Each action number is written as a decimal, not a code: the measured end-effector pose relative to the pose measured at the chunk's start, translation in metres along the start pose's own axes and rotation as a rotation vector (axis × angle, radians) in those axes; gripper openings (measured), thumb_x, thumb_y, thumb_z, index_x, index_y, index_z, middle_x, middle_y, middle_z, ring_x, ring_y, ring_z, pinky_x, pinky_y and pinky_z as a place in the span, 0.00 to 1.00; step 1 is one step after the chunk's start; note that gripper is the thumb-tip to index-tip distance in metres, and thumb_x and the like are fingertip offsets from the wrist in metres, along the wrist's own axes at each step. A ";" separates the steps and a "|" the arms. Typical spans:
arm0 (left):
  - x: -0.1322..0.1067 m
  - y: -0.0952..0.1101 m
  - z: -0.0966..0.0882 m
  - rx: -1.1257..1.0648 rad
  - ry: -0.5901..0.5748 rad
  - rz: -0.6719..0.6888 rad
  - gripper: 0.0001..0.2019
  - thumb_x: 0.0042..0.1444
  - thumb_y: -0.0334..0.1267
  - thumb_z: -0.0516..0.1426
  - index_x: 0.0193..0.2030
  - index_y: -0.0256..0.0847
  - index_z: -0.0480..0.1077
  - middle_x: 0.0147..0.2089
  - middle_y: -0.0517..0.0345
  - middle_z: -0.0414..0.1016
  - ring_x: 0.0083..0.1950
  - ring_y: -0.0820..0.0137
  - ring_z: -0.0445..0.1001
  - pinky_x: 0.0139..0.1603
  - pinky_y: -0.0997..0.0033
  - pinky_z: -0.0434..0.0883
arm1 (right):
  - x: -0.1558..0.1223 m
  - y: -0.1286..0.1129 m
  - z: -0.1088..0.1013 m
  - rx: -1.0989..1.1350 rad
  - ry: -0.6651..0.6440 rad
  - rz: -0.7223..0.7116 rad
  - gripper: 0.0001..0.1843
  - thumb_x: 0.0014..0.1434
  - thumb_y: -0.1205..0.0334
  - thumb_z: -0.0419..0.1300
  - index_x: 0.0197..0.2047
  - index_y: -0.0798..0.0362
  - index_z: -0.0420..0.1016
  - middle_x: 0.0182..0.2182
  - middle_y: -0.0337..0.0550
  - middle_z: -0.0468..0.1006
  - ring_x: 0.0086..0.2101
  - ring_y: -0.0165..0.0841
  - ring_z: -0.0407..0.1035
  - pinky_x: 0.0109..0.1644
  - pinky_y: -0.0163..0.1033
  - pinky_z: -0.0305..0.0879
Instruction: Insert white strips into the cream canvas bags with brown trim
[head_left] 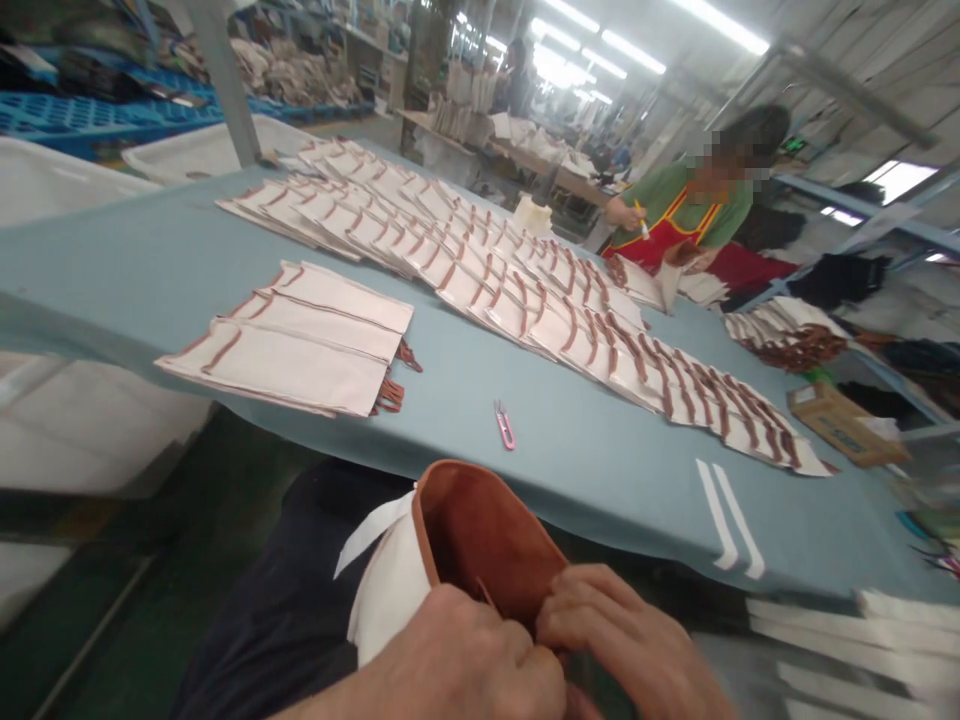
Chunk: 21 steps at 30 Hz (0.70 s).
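Head view shows our left hand [480,650] and right hand [615,620] clamped on a brown-lined white bag [396,585]. Beyond it, pink snips [505,429] lie on our tabletop [450,395].

snips [506,428] on table [450,405] beyond pouch [394,585]; panel stack [300,345] left, panel rows [517,300] behind.

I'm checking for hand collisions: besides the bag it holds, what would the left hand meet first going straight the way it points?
Probably the right hand, close beside the left hand at the mouth of the brown-lined cream bag, though depth is unclear.
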<state>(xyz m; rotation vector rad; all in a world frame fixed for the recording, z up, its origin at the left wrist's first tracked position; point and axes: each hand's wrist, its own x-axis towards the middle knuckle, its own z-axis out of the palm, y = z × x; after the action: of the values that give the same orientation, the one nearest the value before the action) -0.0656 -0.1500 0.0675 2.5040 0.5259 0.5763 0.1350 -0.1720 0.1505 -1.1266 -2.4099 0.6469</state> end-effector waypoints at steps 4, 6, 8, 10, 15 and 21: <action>-0.003 -0.003 -0.014 -0.049 -0.002 0.075 0.14 0.66 0.32 0.65 0.29 0.46 0.71 0.24 0.64 0.79 0.20 0.71 0.71 0.19 0.66 0.57 | 0.003 0.000 0.001 0.050 0.083 0.163 0.12 0.60 0.72 0.63 0.44 0.46 0.76 0.41 0.42 0.86 0.47 0.41 0.81 0.54 0.40 0.77; -0.006 -0.004 -0.032 -0.076 0.007 0.093 0.16 0.64 0.29 0.65 0.28 0.45 0.67 0.26 0.64 0.80 0.22 0.72 0.72 0.21 0.66 0.57 | 0.003 0.006 0.000 0.070 0.123 0.242 0.09 0.62 0.68 0.66 0.45 0.47 0.78 0.42 0.43 0.86 0.45 0.40 0.81 0.52 0.39 0.77; -0.012 -0.005 -0.057 -0.107 0.047 0.105 0.17 0.64 0.25 0.61 0.27 0.45 0.63 0.26 0.66 0.78 0.24 0.75 0.71 0.25 0.68 0.61 | 0.004 0.013 -0.003 0.120 0.129 0.295 0.01 0.67 0.62 0.66 0.42 0.48 0.80 0.38 0.41 0.84 0.38 0.37 0.79 0.44 0.37 0.74; -0.021 -0.011 -0.082 -0.113 0.200 0.013 0.17 0.67 0.25 0.54 0.28 0.45 0.59 0.25 0.67 0.73 0.24 0.75 0.69 0.31 0.69 0.64 | 0.006 0.018 -0.007 0.216 0.125 0.314 0.15 0.70 0.49 0.67 0.36 0.50 0.78 0.32 0.39 0.79 0.32 0.34 0.73 0.37 0.36 0.68; -0.032 -0.056 -0.116 -0.203 0.213 -0.087 0.19 0.77 0.40 0.55 0.30 0.44 0.62 0.27 0.69 0.68 0.27 0.75 0.69 0.31 0.74 0.62 | 0.023 0.017 -0.016 0.510 0.242 0.202 0.36 0.66 0.25 0.67 0.28 0.52 0.72 0.25 0.33 0.68 0.26 0.28 0.59 0.31 0.35 0.55; -0.006 -0.054 -0.130 -0.477 0.016 -0.268 0.25 0.69 0.66 0.58 0.39 0.45 0.73 0.39 0.63 0.78 0.39 0.66 0.75 0.40 0.73 0.72 | 0.048 0.014 -0.019 0.696 0.240 0.067 0.27 0.68 0.39 0.73 0.32 0.53 0.77 0.28 0.34 0.70 0.28 0.27 0.61 0.31 0.33 0.56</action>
<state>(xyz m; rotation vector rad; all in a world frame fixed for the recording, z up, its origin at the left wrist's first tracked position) -0.1477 -0.0589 0.1364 1.9446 0.6333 0.5419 0.1247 -0.1217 0.1660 -0.9112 -1.7280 1.1750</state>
